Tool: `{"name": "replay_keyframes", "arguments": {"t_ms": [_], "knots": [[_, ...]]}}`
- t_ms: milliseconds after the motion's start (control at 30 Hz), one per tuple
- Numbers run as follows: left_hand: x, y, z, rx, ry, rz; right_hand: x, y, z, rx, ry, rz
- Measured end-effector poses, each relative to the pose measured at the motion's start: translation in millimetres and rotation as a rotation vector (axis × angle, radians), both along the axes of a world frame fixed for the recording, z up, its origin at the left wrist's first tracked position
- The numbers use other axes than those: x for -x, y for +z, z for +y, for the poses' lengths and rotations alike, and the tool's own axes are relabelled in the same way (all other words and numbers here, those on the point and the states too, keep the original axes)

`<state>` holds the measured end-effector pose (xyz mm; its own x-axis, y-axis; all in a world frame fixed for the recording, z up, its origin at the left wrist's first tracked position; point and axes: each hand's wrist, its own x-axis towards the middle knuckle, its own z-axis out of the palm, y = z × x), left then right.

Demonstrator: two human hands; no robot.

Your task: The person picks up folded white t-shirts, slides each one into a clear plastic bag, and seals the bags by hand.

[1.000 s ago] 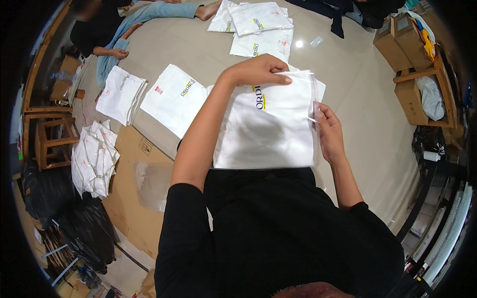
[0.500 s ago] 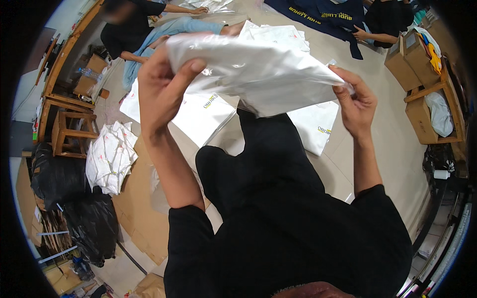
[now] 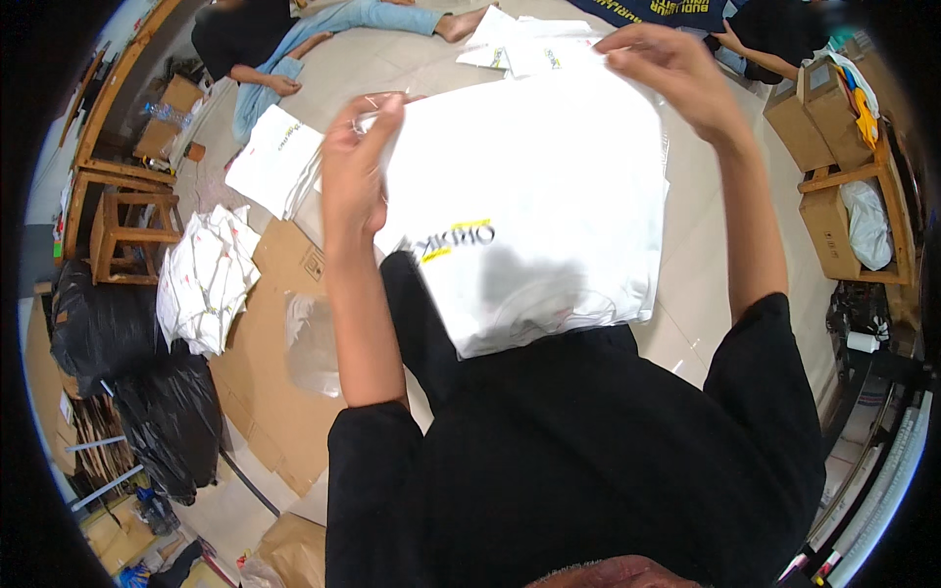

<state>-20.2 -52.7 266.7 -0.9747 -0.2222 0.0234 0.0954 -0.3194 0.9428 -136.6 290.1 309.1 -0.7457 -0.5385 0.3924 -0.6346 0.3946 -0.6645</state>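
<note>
A folded white shirt (image 3: 549,167) in a clear plastic bag hangs spread between my hands, over my lap. It has dark and yellow print near its lower left. My left hand (image 3: 358,167) grips the bag at its upper left corner, thumb on top, with crinkled plastic showing at the fingertips. At the upper right corner my right hand (image 3: 676,78) pinches the bag's edge between thumb and fingers. Beyond the bag lie several folded white shirts (image 3: 529,47) on the floor. More folded white shirts (image 3: 277,162) are stacked to the left of my left hand.
On the left, a heap of white shirts (image 3: 208,279) lies beside flat cardboard (image 3: 260,392) and black plastic bags (image 3: 167,421). A clear plastic sleeve (image 3: 312,343) rests near my left forearm. Two people sit ahead, one by dark printed garments (image 3: 676,12). Cardboard boxes (image 3: 818,118) stand right.
The bagged shirt has swung from a tilted, edge-on position to face me, its lower part now down over my lap. My right hand has moved up and my left hand slightly right.
</note>
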Motion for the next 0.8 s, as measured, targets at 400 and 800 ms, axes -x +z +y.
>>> {"name": "replay_keyframes", "arguments": {"t_ms": [400, 800], "knots": [[-36.1, -240.3, 28.9, 0.306, -0.05, -0.676, -58.9, -242.0, 3.6, -0.091, -0.66, -0.918], [-117.3, -208.0, 68.0, 0.756, 0.158, -0.513, -177.5, -239.0, -2.1, -0.182, -0.778, -0.503]]}}
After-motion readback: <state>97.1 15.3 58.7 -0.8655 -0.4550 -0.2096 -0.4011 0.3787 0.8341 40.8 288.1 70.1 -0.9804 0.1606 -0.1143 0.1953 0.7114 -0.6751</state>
